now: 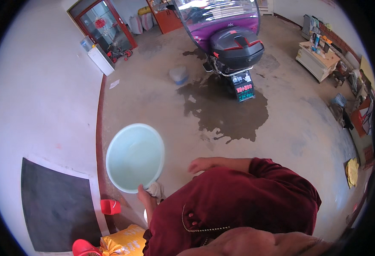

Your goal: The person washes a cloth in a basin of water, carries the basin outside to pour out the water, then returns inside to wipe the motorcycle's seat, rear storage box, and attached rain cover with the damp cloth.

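My left hand [144, 194] grips the near rim of a large pale green plastic basin [134, 156]. The basin is tilted, so its hollow faces up toward me, and I can make out no object in it. A greyish-white cloth [155, 190] bunches against the same hand, beside the rim; whether the fingers hold it too is hard to tell. To the right of the basin, my right hand [200, 164] hangs in front of my dark red garment, slightly blurred. Nothing shows in that hand, and its fingers look loosely bent.
Ahead stands a scooter with a black top box [237, 48] and a purple windshield cover. Dark water [229, 112] spreads on the floor below it, with a plastic bag [178, 75] beside it. A red bucket [110, 207] and yellow sack [125, 240] lie left; a cabinet [315, 60] stands right.
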Demonstrator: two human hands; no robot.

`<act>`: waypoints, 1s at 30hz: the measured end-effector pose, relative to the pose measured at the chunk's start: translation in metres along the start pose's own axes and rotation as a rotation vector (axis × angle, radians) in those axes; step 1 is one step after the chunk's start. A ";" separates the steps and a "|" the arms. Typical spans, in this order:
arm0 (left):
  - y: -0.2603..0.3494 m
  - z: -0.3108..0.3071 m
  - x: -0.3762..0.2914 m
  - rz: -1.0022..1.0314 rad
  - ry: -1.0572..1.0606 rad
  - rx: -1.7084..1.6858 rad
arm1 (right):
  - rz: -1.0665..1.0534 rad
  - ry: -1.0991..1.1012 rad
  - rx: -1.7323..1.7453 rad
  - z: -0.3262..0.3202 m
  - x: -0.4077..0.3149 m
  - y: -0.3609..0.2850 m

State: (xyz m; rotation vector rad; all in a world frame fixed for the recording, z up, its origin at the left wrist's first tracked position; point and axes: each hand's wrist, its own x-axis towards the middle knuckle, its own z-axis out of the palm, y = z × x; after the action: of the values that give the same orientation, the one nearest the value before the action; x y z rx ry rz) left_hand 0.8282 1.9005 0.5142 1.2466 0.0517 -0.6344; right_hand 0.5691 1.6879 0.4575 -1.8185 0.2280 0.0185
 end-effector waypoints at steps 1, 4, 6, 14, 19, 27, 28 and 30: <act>0.002 0.020 0.013 -0.029 0.006 0.008 | -0.036 -0.051 0.112 -0.010 0.025 -0.022; 0.006 0.074 0.042 -0.042 -0.062 -0.012 | -0.078 -0.102 0.362 -0.028 0.085 -0.061; 0.003 0.113 0.068 -0.049 -0.026 0.045 | -0.036 -0.108 0.466 -0.037 0.122 -0.066; -0.056 0.165 0.248 -0.113 -0.172 0.052 | 0.248 0.204 0.281 -0.122 0.245 0.004; -0.112 0.158 0.422 -0.219 -0.133 0.567 | 0.513 0.459 0.436 -0.170 0.273 0.064; -0.211 0.122 0.633 -0.462 -0.014 0.923 | 0.902 0.795 0.899 -0.191 0.226 0.118; -0.227 0.113 0.652 -0.484 0.012 0.978 | 0.945 0.808 0.965 -0.187 0.223 0.124; -0.259 0.099 0.680 -0.360 0.051 1.208 | 1.017 0.758 0.948 -0.178 0.221 0.139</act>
State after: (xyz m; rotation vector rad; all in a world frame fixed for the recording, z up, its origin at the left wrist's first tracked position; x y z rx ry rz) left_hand 1.2390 1.4830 0.0720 2.4529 -0.0847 -0.9951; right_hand 0.7440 1.4514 0.3411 -0.5547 1.4116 -0.0582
